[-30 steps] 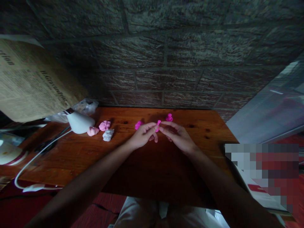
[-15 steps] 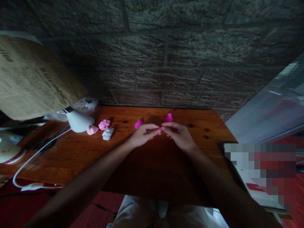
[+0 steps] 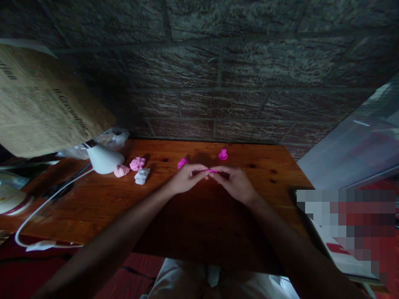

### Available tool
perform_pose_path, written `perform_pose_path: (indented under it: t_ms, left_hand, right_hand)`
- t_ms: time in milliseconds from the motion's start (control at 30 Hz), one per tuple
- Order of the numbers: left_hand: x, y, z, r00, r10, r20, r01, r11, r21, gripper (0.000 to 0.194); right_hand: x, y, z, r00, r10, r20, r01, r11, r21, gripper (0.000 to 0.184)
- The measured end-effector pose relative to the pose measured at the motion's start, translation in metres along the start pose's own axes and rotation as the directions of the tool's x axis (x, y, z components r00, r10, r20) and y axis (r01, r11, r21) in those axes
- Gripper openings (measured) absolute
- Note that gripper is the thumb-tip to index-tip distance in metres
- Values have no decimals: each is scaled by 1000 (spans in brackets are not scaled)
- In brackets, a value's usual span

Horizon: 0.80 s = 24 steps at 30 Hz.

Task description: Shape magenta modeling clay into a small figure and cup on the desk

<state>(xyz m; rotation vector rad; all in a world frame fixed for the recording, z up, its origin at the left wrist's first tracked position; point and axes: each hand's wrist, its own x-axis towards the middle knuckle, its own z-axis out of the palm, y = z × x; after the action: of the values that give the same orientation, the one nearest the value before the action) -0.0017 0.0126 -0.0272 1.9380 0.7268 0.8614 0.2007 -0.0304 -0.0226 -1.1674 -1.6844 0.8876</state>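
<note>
Between my fingertips is a thin, flattened bit of bright pink clay-like material [image 3: 212, 170]. My left hand [image 3: 187, 177] pinches its left end, thumb against fingers. From the other side my right hand [image 3: 235, 181] grips it in the same way, and the two sets of fingertips nearly meet. Just behind my left hand lies a bright pink lump [image 3: 182, 162], partly hidden by the fingers. Farther back, beyond my right hand, a small shaped bright pink piece [image 3: 222, 154] rests on the wooden table [image 3: 156, 207].
Left on the table are a pink lump [image 3: 137, 163], a paler pink lump [image 3: 121, 170] and a white lump [image 3: 142, 176]. Beside them stands a lamp with a white base [image 3: 105, 160] and a newsprint shade [image 3: 46, 104]. A white cable [image 3: 50, 203] runs leftward. A brick wall [image 3: 193, 104] rises behind.
The pink piece stood upright between my fingers and now lies thin and nearly level. My fingertips drew slightly apart, then came together again. The lumps on the table stay put.
</note>
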Motion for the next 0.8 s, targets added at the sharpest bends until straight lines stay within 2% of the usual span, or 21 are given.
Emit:
perform_pose_path:
  t_ms: [200, 333, 500, 700, 800]
  left_hand:
    - [-1, -7, 6, 996, 70, -63, -70, 998, 8, 24]
    - [-3, -5, 4, 995, 93, -31, -86, 982, 170, 20]
    - [-5, 1, 0, 995, 102, 13, -100, 930, 354, 21]
    - [-5, 5, -1, 995, 89, 50, -102, 900, 423, 30]
    - [-5, 4, 0, 994, 107, 31, -109, 889, 445, 27]
  right_hand:
    - [-1, -2, -1, 1000, 1, -16, -3, 989, -148, 18]
    - [-2, -3, 0, 1000, 4, 13, -1, 975, -224, 20]
    - [-2, -3, 0, 999, 2, 49, 10, 970, -244, 21]
    - [-1, -1, 0, 999, -31, 34, 39, 967, -251, 21]
    - [-1, 0, 2, 999, -30, 20, 34, 976, -216, 20]
